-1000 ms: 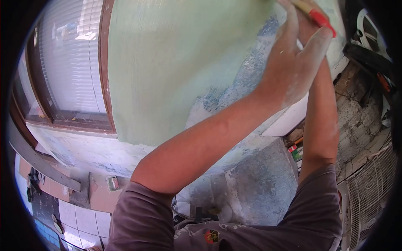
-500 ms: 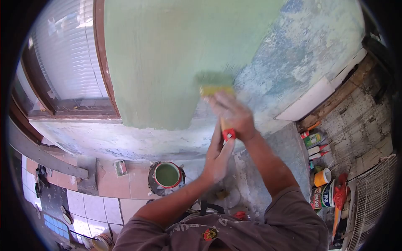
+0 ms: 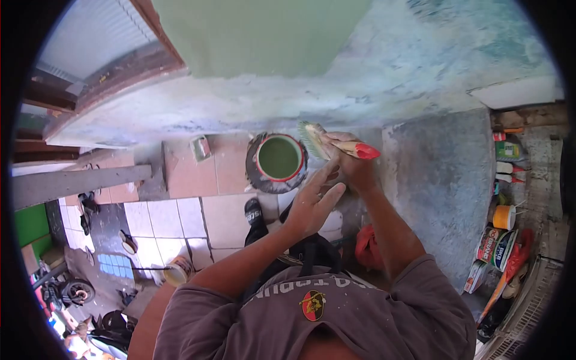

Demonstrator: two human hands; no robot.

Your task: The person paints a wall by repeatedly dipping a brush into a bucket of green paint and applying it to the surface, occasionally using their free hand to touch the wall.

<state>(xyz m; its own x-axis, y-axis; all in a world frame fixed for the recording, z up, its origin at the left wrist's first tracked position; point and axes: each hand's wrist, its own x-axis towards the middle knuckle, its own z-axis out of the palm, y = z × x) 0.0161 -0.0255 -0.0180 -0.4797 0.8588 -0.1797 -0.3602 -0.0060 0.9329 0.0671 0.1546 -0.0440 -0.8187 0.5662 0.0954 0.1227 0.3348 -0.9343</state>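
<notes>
The bucket, round and red-rimmed, contains green paint; a dark, round surround encircles it. The brush, broad with green-tinged bristles and a red-tipped wooden handle, is just right of the bucket. The right hand's fingers are clamped on it near the bristles. Left hand: fingers extended, thumb apart. The wall shows smooth green above mottled white.

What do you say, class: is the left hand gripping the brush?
No, the right hand grips the brush; the left hand is open.
</notes>
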